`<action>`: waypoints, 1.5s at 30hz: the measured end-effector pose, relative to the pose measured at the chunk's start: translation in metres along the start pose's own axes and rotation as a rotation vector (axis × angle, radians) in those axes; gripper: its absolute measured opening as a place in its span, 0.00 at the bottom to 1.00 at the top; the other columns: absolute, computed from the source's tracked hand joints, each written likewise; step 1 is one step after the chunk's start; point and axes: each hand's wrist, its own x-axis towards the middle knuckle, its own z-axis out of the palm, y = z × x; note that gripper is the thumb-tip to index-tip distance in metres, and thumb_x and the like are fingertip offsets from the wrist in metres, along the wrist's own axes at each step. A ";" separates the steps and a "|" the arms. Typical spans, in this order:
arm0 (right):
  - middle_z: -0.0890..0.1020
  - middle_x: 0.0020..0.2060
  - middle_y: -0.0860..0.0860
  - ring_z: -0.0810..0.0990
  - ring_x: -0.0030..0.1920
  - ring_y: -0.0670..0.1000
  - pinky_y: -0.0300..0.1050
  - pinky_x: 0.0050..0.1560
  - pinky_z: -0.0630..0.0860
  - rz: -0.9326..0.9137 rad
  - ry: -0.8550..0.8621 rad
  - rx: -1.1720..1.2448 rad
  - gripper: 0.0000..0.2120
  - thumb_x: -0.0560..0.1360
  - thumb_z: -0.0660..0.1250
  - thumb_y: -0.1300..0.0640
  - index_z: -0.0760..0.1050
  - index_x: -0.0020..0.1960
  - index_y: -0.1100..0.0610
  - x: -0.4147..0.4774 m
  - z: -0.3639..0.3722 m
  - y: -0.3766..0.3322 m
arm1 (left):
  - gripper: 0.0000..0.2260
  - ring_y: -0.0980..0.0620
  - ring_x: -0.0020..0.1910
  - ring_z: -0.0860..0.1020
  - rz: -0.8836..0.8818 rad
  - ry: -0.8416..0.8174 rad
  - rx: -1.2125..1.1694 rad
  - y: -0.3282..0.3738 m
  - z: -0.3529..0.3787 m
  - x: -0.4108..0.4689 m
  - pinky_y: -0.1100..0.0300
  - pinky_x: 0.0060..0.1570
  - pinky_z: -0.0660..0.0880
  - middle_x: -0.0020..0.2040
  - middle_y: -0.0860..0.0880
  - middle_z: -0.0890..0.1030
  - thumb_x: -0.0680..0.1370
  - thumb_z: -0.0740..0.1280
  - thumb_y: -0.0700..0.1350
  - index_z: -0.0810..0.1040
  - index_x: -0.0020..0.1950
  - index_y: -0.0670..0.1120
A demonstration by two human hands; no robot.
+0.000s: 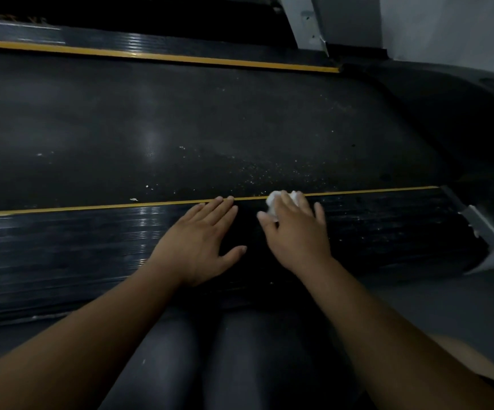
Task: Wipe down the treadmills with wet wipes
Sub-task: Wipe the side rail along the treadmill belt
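Observation:
A treadmill lies across the view, its dark belt (180, 128) speckled with pale crumbs and dust toward the right. The near ribbed side rail (77, 247) runs along it, edged by a yellow stripe (62, 209). My left hand (201, 241) rests flat on this rail, fingers straight and reaching the stripe. Just to its right, my right hand (296, 232) presses a crumpled white wet wipe (274, 199) onto the rail at the stripe; the wipe shows only past my fingers and by my thumb.
A second yellow-edged rail (151, 50) runs along the far side. Grey upright posts rise at the back right (308, 22) and at the right edge (488, 232). The dark motor hood (461, 113) sits at right. My knees (210, 365) are below, on grey floor (432, 306).

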 end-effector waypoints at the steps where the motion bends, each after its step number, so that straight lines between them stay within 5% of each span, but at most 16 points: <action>1: 0.63 0.78 0.44 0.51 0.80 0.50 0.60 0.78 0.47 -0.058 0.000 0.026 0.25 0.83 0.49 0.39 0.63 0.76 0.47 -0.001 0.003 -0.014 | 0.43 0.55 0.81 0.43 -0.005 0.013 -0.001 0.001 0.001 0.000 0.56 0.79 0.42 0.83 0.50 0.47 0.74 0.39 0.71 0.49 0.83 0.48; 4: 0.59 0.80 0.43 0.48 0.81 0.49 0.59 0.78 0.44 -0.138 -0.047 0.014 0.25 0.84 0.49 0.41 0.59 0.79 0.46 -0.004 0.005 -0.021 | 0.43 0.52 0.81 0.45 -0.047 0.050 -0.010 0.002 0.000 -0.002 0.57 0.78 0.41 0.83 0.48 0.50 0.74 0.41 0.70 0.54 0.83 0.46; 8: 0.62 0.79 0.43 0.52 0.80 0.51 0.61 0.78 0.45 -0.001 -0.010 -0.029 0.22 0.84 0.47 0.44 0.63 0.76 0.46 0.001 -0.001 0.014 | 0.44 0.52 0.81 0.43 -0.056 0.030 0.010 0.001 -0.002 -0.001 0.57 0.78 0.40 0.83 0.48 0.46 0.73 0.38 0.71 0.50 0.83 0.46; 11: 0.67 0.74 0.44 0.57 0.78 0.50 0.64 0.76 0.53 -0.124 0.018 0.045 0.22 0.82 0.43 0.47 0.66 0.72 0.47 0.000 0.006 -0.020 | 0.44 0.53 0.81 0.43 -0.044 0.030 0.008 0.001 -0.003 -0.001 0.58 0.77 0.38 0.83 0.47 0.47 0.73 0.38 0.70 0.50 0.83 0.45; 16: 0.62 0.79 0.48 0.55 0.79 0.53 0.60 0.77 0.50 -0.149 -0.002 -0.057 0.22 0.84 0.45 0.47 0.67 0.74 0.46 0.004 0.004 -0.001 | 0.43 0.53 0.81 0.43 -0.044 0.028 -0.011 -0.001 -0.003 -0.001 0.58 0.77 0.39 0.83 0.48 0.46 0.73 0.38 0.69 0.50 0.83 0.46; 19: 0.73 0.67 0.54 0.70 0.67 0.56 0.57 0.70 0.64 -0.122 0.150 -0.097 0.21 0.82 0.52 0.46 0.77 0.66 0.51 0.003 0.004 0.015 | 0.43 0.54 0.81 0.42 -0.046 0.022 -0.033 -0.002 -0.003 -0.001 0.58 0.77 0.38 0.83 0.49 0.44 0.73 0.38 0.69 0.48 0.83 0.46; 23: 0.80 0.56 0.53 0.76 0.59 0.55 0.53 0.67 0.68 -0.144 0.192 -0.029 0.15 0.82 0.56 0.53 0.79 0.59 0.56 0.006 0.006 0.004 | 0.43 0.55 0.81 0.41 -0.049 0.016 -0.038 -0.003 -0.004 -0.002 0.59 0.77 0.37 0.83 0.50 0.43 0.73 0.38 0.69 0.46 0.83 0.48; 28: 0.80 0.61 0.53 0.76 0.64 0.55 0.59 0.69 0.69 -0.161 0.191 0.075 0.18 0.77 0.56 0.56 0.79 0.61 0.59 -0.001 0.015 -0.008 | 0.43 0.55 0.81 0.42 -0.050 0.019 -0.037 -0.003 -0.003 0.000 0.58 0.78 0.39 0.83 0.50 0.44 0.72 0.38 0.69 0.48 0.83 0.47; 37: 0.79 0.58 0.53 0.77 0.59 0.56 0.53 0.63 0.72 -0.129 0.204 0.047 0.14 0.77 0.61 0.61 0.80 0.59 0.58 0.007 0.013 -0.012 | 0.43 0.55 0.81 0.42 -0.055 0.017 -0.048 -0.004 -0.002 0.000 0.57 0.79 0.40 0.83 0.50 0.45 0.73 0.39 0.69 0.48 0.83 0.48; 41: 0.80 0.57 0.52 0.78 0.59 0.54 0.53 0.65 0.71 -0.175 0.166 0.026 0.19 0.77 0.53 0.54 0.78 0.60 0.57 0.004 0.009 -0.032 | 0.42 0.55 0.81 0.45 -0.047 0.034 -0.065 -0.004 -0.001 0.000 0.57 0.79 0.42 0.83 0.50 0.48 0.74 0.41 0.69 0.50 0.83 0.48; 45: 0.72 0.72 0.45 0.68 0.72 0.46 0.55 0.77 0.56 -0.193 0.051 0.003 0.30 0.79 0.43 0.43 0.71 0.72 0.50 -0.006 0.008 -0.022 | 0.42 0.55 0.81 0.44 -0.040 0.021 -0.061 -0.004 -0.002 -0.001 0.56 0.79 0.42 0.83 0.50 0.47 0.74 0.40 0.69 0.49 0.83 0.47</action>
